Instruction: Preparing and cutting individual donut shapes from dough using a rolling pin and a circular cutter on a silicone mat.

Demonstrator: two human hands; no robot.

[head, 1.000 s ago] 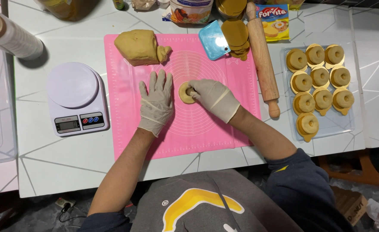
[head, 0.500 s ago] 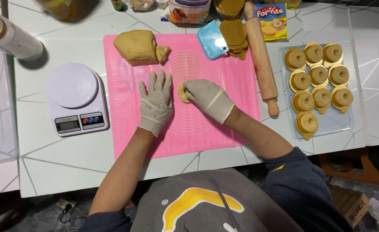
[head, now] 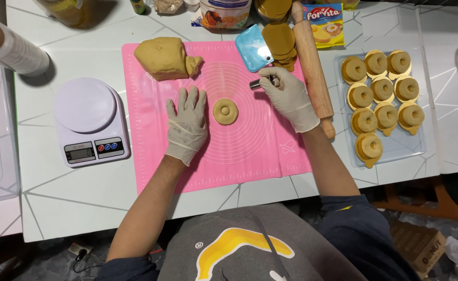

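**Dough ring on the pink mat, cutter in the right hand**

A dough ring [head: 225, 111] lies flat near the middle of the pink mat [head: 250, 151], free of both hands. The left hand [head: 186, 124], gloved, rests flat and open on the mat just beside the ring, holding nothing. The right hand [head: 291, 99], also gloved, is closed around a small metal cutter [head: 259, 82] near the mat's upper edge, just below a blue scraper [head: 254, 48]. A rolling pin [head: 312, 62] lies just right of that hand. A lump of dough [head: 164, 58] sits at the mat's upper left corner. A scale [head: 88, 119] stands left of the mat, and a tray [head: 400, 148] on the right carries 9 shaped rings.
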